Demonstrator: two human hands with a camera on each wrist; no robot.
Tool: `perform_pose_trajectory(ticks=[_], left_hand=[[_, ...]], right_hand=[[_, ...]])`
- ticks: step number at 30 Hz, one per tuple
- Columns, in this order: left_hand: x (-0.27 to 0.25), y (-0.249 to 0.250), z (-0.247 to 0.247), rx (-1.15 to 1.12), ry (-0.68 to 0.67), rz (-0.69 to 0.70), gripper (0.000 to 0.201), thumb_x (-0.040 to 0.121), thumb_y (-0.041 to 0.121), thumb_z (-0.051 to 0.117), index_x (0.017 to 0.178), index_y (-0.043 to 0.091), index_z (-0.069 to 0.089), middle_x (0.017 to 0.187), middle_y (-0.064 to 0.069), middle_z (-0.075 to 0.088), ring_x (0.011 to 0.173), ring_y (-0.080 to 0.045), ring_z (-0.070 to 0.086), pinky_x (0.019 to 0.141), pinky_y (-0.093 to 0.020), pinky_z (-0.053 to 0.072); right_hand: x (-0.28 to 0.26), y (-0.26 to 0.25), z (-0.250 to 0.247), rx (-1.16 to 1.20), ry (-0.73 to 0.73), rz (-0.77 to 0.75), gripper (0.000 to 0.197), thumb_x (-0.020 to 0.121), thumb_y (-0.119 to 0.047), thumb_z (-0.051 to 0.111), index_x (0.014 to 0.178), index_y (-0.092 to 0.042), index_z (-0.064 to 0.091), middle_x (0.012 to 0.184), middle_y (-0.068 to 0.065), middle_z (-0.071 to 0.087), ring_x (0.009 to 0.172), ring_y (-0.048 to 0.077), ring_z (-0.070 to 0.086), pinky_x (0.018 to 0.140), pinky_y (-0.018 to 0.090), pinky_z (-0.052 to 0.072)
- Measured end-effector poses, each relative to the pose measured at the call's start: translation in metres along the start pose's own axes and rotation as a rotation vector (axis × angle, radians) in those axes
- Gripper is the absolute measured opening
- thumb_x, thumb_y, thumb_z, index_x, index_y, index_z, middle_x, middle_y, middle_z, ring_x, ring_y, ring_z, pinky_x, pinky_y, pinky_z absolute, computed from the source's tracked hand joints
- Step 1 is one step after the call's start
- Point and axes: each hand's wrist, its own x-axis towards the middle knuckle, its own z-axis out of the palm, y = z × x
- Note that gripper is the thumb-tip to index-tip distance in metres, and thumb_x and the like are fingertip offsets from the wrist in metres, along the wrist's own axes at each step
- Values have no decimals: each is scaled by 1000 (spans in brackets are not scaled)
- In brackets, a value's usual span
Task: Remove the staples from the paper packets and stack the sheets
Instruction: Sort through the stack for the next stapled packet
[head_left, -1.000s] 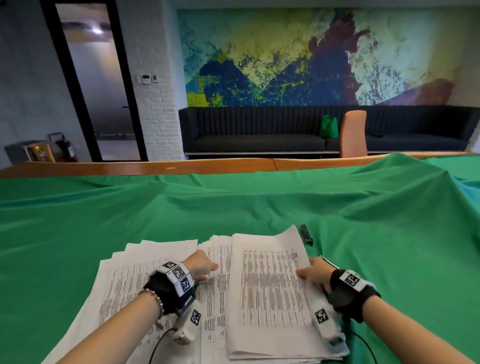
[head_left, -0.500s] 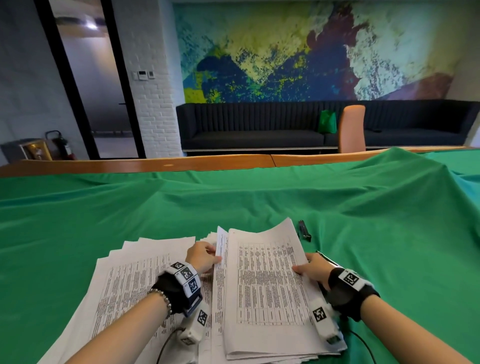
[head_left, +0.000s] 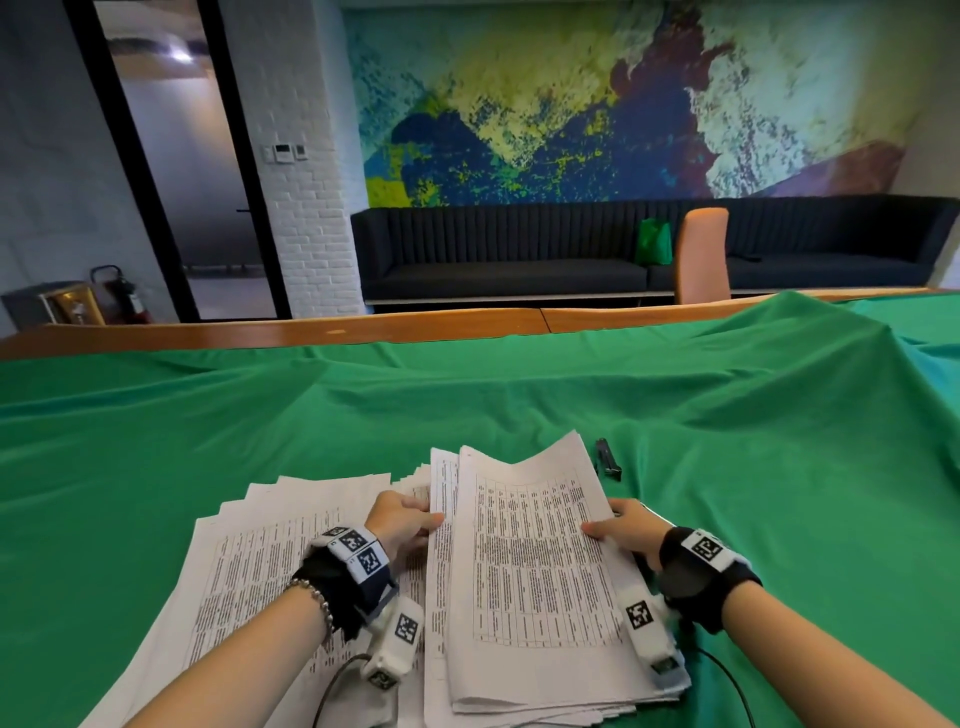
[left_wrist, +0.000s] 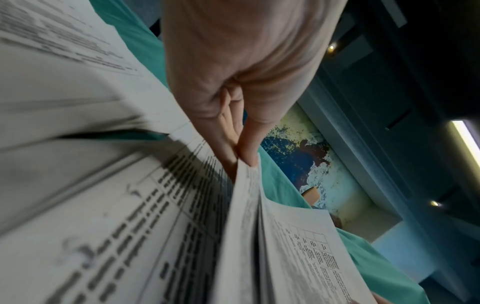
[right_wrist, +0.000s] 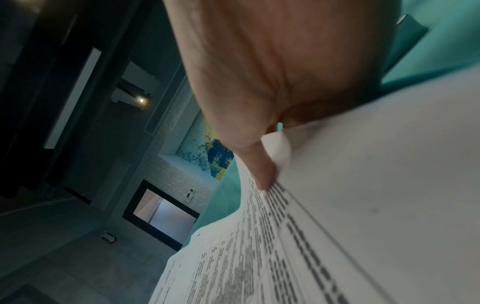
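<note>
The top bundle of white printed paper sheets (head_left: 524, 561) is lifting off the paper pile beneath it: a second ago it lay flat, and now its left edge and far corner are rising and curling. The left hand (head_left: 402, 522) is moving rightward from the spread-out sheets to that left edge, where its grip is closing, thumb and fingertips (left_wrist: 244, 152) pinching the edge. The right hand (head_left: 626, 527) is drawing the right edge up, thumb (right_wrist: 262, 170) on top. The view is tilting slightly downward.
</note>
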Motion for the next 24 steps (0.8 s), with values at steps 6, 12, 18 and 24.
perform_pose_trajectory(ticks=[6, 12, 18, 24], left_hand=[[1, 0, -1, -134, -60, -51, 25, 72, -9, 74, 96, -10, 68, 94, -23, 72, 85, -31, 72, 65, -30, 60], [3, -2, 2, 103, 84, 76, 42, 72, -5, 78, 109, 12, 67, 85, -8, 72, 72, -21, 71, 58, -28, 58], [7, -7, 5, 339, 107, 122, 59, 74, 0, 78, 129, 5, 57, 130, -12, 60, 103, -24, 64, 81, -34, 58], [6, -9, 7, 350, 149, 145, 57, 71, -1, 80, 125, 5, 60, 133, -13, 57, 119, -27, 57, 97, -41, 51]], right_hand=[[4, -5, -1, 116, -2, -35, 33, 89, -3, 65, 121, -2, 60, 105, 15, 71, 84, 29, 72, 67, 37, 60], [2, -4, 5, 99, -41, -7, 30, 90, -2, 64, 119, 1, 60, 107, 16, 71, 92, 32, 70, 76, 42, 59], [3, -1, 11, 135, -17, 11, 29, 90, -1, 63, 118, 0, 59, 110, 17, 70, 97, 35, 69, 87, 51, 55], [2, -2, 12, 129, -22, 15, 28, 90, -2, 62, 118, -1, 59, 110, 16, 70, 96, 34, 69, 84, 49, 56]])
